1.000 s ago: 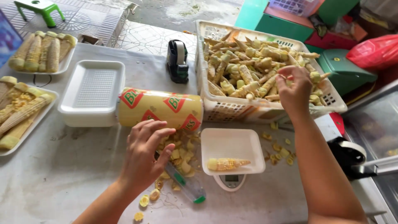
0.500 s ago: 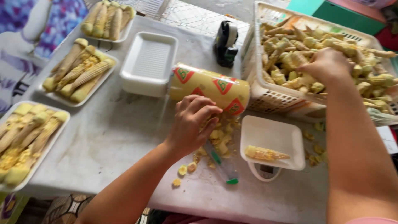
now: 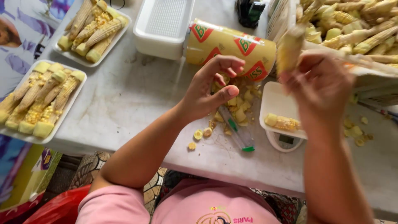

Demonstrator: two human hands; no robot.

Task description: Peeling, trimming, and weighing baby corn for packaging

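- The right hand (image 3: 321, 85) is clamped around a corn cob (image 3: 289, 47), blurred, held upright above a white tray (image 3: 273, 103) on a small scale (image 3: 284, 142).
- The left hand (image 3: 211, 89) hangs empty, fingers loosely curled apart, over cut corn pieces (image 3: 236, 110) on the counter (image 3: 132, 99).
- A knife (image 3: 237, 133) with a green tip lies among the pieces.
- A yellow wrap roll (image 3: 230, 47) lies just behind the left hand.
- One cob piece (image 3: 282, 122) rests in the tray.

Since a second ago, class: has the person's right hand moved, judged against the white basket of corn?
Yes. The right hand has come out of the white basket toward the tray on the scale, gripping a corn cob.
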